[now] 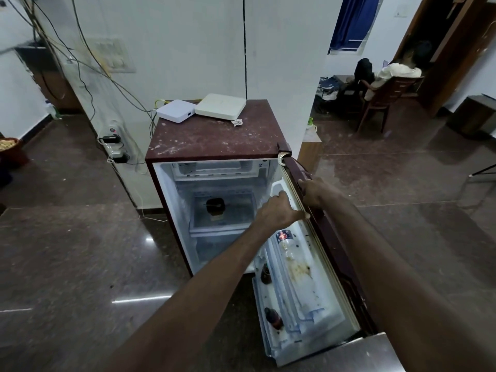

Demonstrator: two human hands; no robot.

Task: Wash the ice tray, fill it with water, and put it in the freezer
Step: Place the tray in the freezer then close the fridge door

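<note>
A small maroon fridge (214, 135) stands open, its door (322, 237) swung out to the right. The freezer compartment (220, 169) is at the top of the cabinet. My left hand (279, 210) reaches to the inner side of the door, fingers curled at the white moulded top shelf (276, 187), thumb by the gasket. My right hand (314, 191) grips the door's outer top edge. I cannot tell whether that white moulded piece is the ice tray; no other tray shows.
A dark jar (214, 206) sits on a fridge shelf. Bottles (285, 245) stand in the door racks. Two white boxes (204, 108) lie on the fridge top. Cables and a power strip (115, 149) hang on the left wall. A person sits on a chair (386, 87) at far right.
</note>
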